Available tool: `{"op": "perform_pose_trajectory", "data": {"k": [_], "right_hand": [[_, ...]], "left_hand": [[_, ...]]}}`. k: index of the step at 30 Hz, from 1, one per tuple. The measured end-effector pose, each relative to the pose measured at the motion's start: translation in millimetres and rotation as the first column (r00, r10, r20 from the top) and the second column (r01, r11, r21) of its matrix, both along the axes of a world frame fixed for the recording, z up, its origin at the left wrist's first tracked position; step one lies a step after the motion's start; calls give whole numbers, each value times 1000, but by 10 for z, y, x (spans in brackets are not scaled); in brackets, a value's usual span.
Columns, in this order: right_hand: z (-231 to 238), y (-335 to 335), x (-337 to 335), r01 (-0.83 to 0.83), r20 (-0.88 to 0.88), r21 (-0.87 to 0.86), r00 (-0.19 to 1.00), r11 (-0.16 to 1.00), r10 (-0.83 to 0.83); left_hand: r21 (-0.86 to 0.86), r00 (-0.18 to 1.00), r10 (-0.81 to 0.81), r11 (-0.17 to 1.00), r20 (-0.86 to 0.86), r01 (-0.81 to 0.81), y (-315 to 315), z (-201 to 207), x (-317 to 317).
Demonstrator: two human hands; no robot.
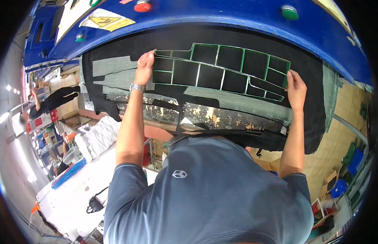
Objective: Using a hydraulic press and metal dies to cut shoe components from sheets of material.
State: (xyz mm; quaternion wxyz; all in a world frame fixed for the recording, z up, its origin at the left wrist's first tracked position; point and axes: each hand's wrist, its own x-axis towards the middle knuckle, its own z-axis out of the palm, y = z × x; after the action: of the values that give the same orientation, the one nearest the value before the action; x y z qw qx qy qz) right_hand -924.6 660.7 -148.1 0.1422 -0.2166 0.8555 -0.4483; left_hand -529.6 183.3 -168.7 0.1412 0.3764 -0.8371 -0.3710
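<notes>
A cutting die (224, 70), a long frame of thin green-edged metal strips with several compartments, lies over black fabric (311, 105). Its left end is gripped by my left hand (144, 68), fingers closed on the edge, with a metal watch on that wrist. At the opposite end, my right hand (296, 90) pinches the frame's right edge. Whether the die rests fully flat cannot be told. Grey-green cloth (111, 66) shows through long cut-out gaps in the black fabric. Nearer to me, a dark, scuffed surface (213, 114) shows through larger openings.
A blue machine beam (185, 14) spans the far side, bearing a red button (142, 6), a green button (290, 13) and a warning sign (107, 19). At left are a white table (75, 187) and another person (52, 103). Blue bins (355, 162) stand far right.
</notes>
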Motion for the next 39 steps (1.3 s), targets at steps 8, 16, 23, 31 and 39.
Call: {"op": "perform_pose_trajectory", "data": {"k": [8, 16, 23, 31, 39], "right_hand": [[91, 73, -55, 78, -210, -23, 974, 997, -82], [884, -265, 313, 12, -325, -84, 945, 996, -39], [1662, -956, 499, -81, -358, -216, 934, 973, -2], [2089, -1477, 327, -45, -338, -84, 941, 995, 14], [1805, -1209, 627, -173, -390, 139, 896, 975, 214]], "left_hand": [[-245, 992, 128, 962, 20, -119, 785, 649, 93], [37, 941, -285, 958, 184, 283, 1854, 748, 711], [-290, 943, -282, 900, 178, 324, 1615, 442, 480], [-319, 969, -218, 916, 116, 244, 1176, 286, -14], [-291, 946, -242, 909, 213, 298, 817, 321, -262]]}}
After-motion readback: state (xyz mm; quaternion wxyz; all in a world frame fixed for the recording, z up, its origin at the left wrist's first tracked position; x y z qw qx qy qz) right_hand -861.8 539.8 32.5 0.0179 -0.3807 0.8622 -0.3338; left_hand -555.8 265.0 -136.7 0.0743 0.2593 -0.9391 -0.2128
